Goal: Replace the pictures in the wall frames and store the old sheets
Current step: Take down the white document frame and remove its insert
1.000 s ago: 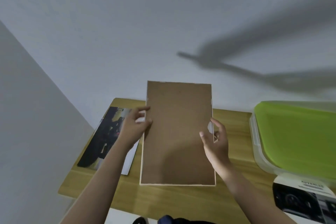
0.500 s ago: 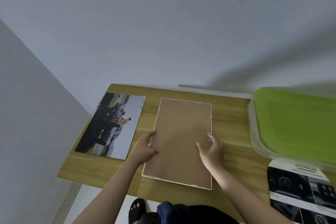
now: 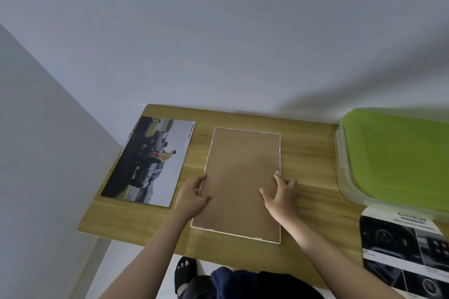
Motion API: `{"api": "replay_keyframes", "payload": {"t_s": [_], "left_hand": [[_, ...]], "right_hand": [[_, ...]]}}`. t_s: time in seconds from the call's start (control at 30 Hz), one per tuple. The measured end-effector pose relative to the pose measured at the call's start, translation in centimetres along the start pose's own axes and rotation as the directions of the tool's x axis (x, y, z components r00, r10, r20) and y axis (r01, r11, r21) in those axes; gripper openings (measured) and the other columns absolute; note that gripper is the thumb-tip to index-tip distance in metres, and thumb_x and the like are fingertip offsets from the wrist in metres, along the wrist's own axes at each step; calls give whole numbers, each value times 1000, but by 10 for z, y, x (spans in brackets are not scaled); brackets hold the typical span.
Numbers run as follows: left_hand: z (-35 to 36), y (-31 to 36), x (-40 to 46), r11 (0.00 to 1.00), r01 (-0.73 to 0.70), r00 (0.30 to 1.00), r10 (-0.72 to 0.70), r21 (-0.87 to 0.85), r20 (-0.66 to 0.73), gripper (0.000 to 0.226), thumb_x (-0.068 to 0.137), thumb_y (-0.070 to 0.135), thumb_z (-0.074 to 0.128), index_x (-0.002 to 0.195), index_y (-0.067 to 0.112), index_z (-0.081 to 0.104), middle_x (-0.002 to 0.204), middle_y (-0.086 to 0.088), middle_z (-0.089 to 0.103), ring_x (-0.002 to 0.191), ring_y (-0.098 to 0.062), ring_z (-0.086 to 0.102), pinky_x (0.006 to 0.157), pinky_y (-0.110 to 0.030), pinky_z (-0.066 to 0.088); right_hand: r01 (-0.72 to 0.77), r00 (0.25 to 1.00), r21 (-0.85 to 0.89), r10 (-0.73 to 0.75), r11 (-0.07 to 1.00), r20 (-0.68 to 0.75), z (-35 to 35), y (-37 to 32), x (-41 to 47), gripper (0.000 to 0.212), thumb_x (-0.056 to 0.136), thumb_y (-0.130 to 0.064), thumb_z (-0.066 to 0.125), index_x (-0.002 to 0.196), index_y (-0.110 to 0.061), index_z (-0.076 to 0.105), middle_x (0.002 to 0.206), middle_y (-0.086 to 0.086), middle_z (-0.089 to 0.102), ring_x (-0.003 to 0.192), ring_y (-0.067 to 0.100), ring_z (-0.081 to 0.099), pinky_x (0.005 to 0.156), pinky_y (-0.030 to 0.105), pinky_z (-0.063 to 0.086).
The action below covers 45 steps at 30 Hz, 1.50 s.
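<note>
A picture frame lies face down on the wooden table, its brown backing board up inside a thin white rim. My left hand grips the frame's left edge, thumb on the backing. My right hand rests on the right part of the backing, fingers spread near the right rim. A car picture sheet lies flat to the left of the frame. Another printed sheet with car interior photos lies at the right front.
A clear plastic box with a green lid stands at the table's right, its front edge over the printed sheet. White walls stand behind and to the left of the table. A sandalled foot and dark clothing show below the table's front edge.
The frame was held upright above the table a second ago. It now lies flat on the table, and both hands have come down with it and stay on it.
</note>
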<state>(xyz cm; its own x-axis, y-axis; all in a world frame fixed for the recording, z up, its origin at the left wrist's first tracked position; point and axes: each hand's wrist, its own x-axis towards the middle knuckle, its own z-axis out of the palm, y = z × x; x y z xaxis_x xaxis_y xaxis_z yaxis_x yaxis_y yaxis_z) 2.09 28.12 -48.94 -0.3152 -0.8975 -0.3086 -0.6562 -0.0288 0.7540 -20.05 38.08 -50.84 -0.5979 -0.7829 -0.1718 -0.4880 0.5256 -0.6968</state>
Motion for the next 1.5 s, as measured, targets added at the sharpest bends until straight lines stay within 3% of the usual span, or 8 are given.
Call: {"api": "replay_keyframes", "payload": {"t_s": [0.1,0.23,0.43,0.7,0.9,1.13,1.4,1.5], "left_hand": [[4,-7,-13,1000,-14,999,14,14,-31,62,75,21,75,131,18,49,122,1,46,102,-14,51,81,-19,42],[3,-25,-29,999,0,998,2,-37,67,88,62,29,85,137,26,40,121,4,37,109,-13,43,89,-20,41],[1,-36,-33,999,-17,986,13,26,164,120,39,48,87,143,35,27,125,11,29,121,-18,35,105,-39,40],[-2,-39,-34,983,-121,974,92,135,205,122,45,59,80,146,33,19,130,19,25,123,-14,32,106,-39,40],[-1,-42,-35,980,-143,975,116,136,187,119,46,62,80,145,33,21,132,20,28,122,-13,34,104,-41,42],[1,-44,-36,980,-161,979,144,114,146,116,45,63,81,143,36,24,136,22,31,125,-10,36,103,-41,43],[3,-44,-38,983,-164,981,154,85,117,115,47,57,84,142,45,20,136,28,34,124,-11,39,99,-43,46],[2,-43,-38,982,-172,981,163,76,108,115,47,58,84,142,47,19,133,30,37,122,-12,40,97,-41,47]], "right_hand": [[40,999,4,-40,999,32,-8,7,-2,65,76,-21,76,131,-3,48,114,15,39,108,31,46,96,22,28],[67,991,-35,-63,997,115,-16,14,-4,74,73,-27,78,135,-6,45,118,12,36,115,26,41,98,19,26],[-75,981,41,66,996,181,-24,4,4,74,66,-23,82,131,-10,48,121,10,37,117,25,43,95,21,31],[-167,981,93,156,982,112,-18,-2,4,69,62,-23,85,121,-9,52,118,7,37,114,25,44,97,30,40],[-157,987,98,152,983,60,-17,-5,2,64,65,-15,83,120,-6,52,112,4,36,106,23,50,83,21,37],[-200,975,105,187,974,118,-30,-9,12,57,66,-19,82,116,-13,55,121,7,51,101,21,56,80,29,46],[-257,956,216,216,942,197,-38,-4,18,42,69,-11,79,105,-12,57,101,5,65,85,21,64,78,34,52],[-249,958,255,199,934,208,-43,-2,17,36,71,-8,78,101,-11,57,94,3,66,80,17,65,69,29,51]]}}
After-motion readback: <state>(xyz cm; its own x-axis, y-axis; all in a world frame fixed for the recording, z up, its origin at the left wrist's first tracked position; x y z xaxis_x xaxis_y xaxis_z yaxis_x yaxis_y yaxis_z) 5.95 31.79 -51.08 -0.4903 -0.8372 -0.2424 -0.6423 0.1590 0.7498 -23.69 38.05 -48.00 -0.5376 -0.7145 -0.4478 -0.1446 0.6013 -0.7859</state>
